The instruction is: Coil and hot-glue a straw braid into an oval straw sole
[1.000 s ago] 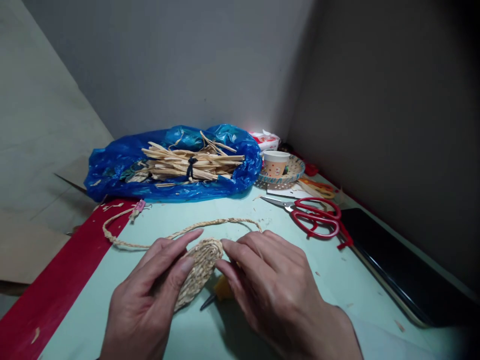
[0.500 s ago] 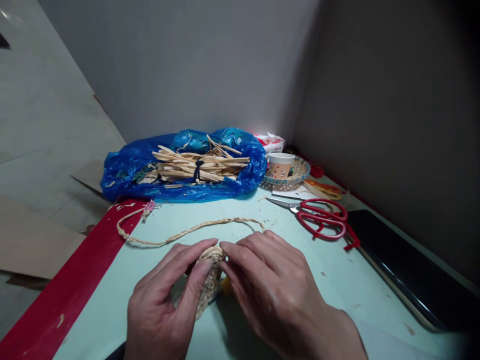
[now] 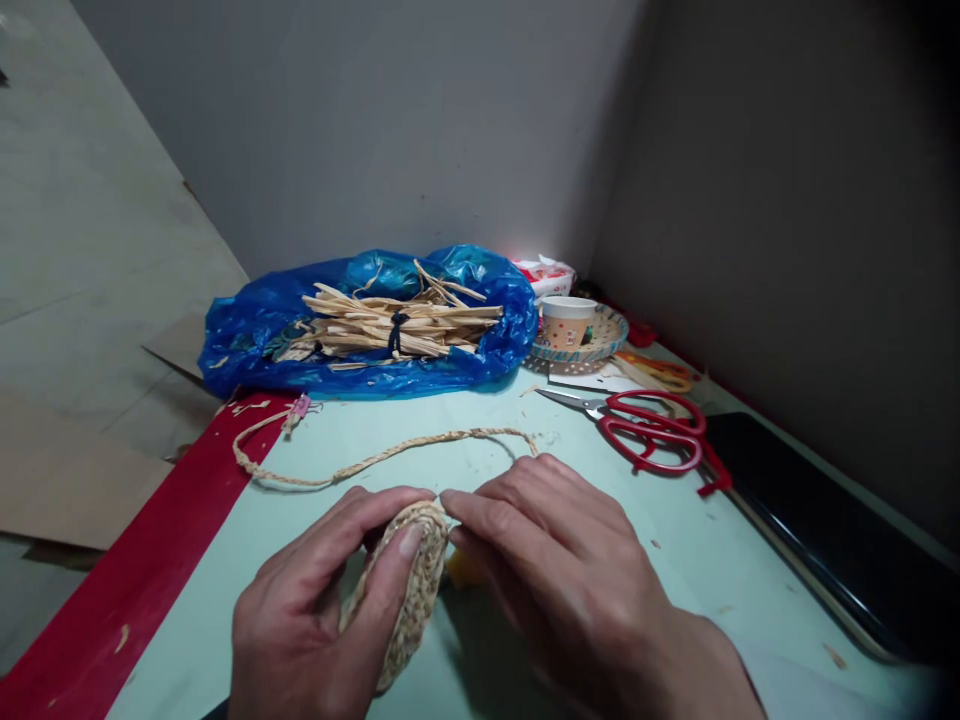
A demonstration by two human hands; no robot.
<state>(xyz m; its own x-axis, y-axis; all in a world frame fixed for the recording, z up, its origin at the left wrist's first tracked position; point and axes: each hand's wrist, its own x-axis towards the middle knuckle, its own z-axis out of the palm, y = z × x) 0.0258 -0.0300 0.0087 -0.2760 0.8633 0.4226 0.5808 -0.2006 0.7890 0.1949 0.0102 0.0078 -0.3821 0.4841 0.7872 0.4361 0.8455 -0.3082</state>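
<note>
From my end of the feed, the oval coil of plaited straw-coloured fibre (image 3: 414, 600) stands more upright than a second ago, when it leaned with its broad face showing; it is held above the pale green desk (image 3: 214, 575). My left hand (image 3: 315, 605) grasps it, thumb flat on the ridged, ropy face, forefinger at its top edge. My right hand (image 3: 581, 570) has thumb and forefinger at the rim; I cannot tell whether they pinch anything. The dark tip beside the yellow object (image 3: 466, 569) is now hidden. A thin, knobbly straw-coloured cord (image 3: 405, 446) curves from a pink binder clip (image 3: 299, 408) to behind my right hand. Farther back, dry flat strips (image 3: 349, 325) lie bundled in a crinkled, glossy blue plastic bag (image 3: 247, 335).
</note>
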